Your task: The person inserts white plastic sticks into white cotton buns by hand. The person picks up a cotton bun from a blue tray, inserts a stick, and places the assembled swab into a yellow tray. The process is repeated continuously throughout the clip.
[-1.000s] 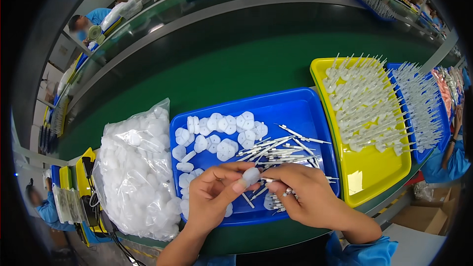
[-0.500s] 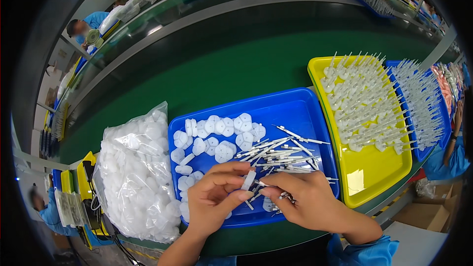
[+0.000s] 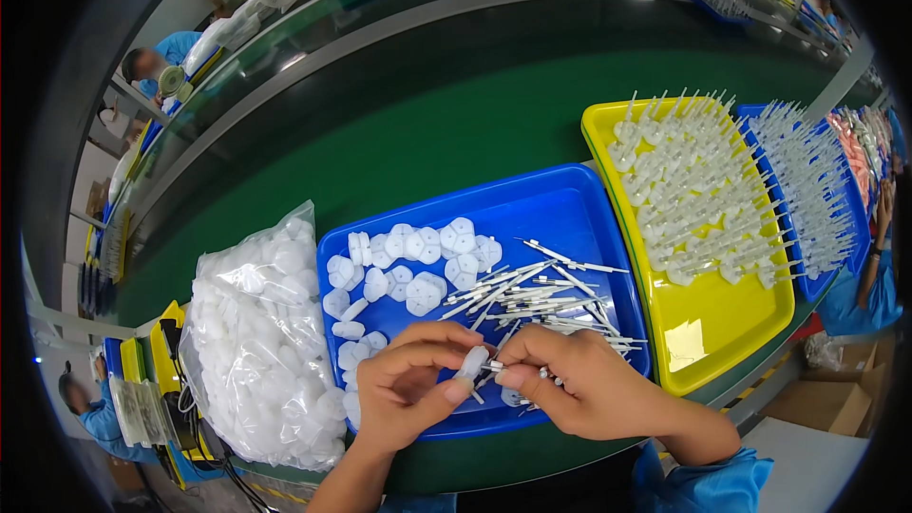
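Observation:
Between the thumb and fingers of my left hand (image 3: 401, 382) is a white plastic disc (image 3: 471, 363), tilted nearly edge-on. Closed in a pinch, my right hand (image 3: 594, 385) holds a thin white rod (image 3: 495, 366) whose tip meets the disc's right side. More rod ends poke out from under my right fingers. Both hands are over the near part of a blue tray (image 3: 546, 209). Lobed white discs (image 3: 425, 294) lie in its left half, and a loose pile of thin white rods with dark bands (image 3: 532, 299) lies to the right.
A clear bag full of white discs (image 3: 256, 361) stands left of the blue tray. On the right, a yellow tray (image 3: 698, 347) holds rows of discs with upright rods, beside another blue tray of rods (image 3: 807, 190). Green belt (image 3: 427, 123) stretches behind. Co-workers sit farther off.
The disc in my left fingers has turned a little, showing more of its face. My right hand has shifted slightly, and the rod's tip now meets the disc. The view has moved a little.

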`<state>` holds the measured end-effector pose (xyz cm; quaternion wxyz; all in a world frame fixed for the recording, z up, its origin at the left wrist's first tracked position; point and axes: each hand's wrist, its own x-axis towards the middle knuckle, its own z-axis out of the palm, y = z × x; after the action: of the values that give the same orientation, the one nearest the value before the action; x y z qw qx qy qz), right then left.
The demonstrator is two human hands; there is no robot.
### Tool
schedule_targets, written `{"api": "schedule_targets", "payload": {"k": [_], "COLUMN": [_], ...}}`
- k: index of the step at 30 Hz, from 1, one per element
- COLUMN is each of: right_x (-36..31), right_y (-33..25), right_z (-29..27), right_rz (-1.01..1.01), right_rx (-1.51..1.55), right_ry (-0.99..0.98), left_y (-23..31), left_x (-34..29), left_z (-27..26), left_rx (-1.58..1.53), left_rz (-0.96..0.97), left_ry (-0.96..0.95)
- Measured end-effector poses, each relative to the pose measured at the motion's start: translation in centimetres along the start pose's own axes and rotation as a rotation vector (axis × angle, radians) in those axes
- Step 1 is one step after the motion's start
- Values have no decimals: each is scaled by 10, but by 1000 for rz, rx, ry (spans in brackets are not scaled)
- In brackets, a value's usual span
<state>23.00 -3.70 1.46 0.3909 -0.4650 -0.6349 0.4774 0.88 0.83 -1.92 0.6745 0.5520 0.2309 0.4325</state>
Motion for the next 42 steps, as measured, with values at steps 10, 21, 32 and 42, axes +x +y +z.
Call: {"api": "schedule_targets", "payload": {"k": [10, 21, 32, 42], "right_x": [-5, -4, 4, 3], "right_y": [-1, 8, 10, 12], "right_z": [3, 12, 7, 11], "right_rz": [-95, -75, -274, -254], "right_rx": [-473, -465, -314, -244], "right_ry": [79, 109, 199, 203], "left_y": [-4, -7, 10, 9], "left_x": [2, 0, 7, 6], "left_z": [-2, -4, 7, 5], "left_rx": [82, 342, 715, 913], "left_rz": [-40, 4, 380, 576], "left_ry": [-56, -28, -15, -107]}}
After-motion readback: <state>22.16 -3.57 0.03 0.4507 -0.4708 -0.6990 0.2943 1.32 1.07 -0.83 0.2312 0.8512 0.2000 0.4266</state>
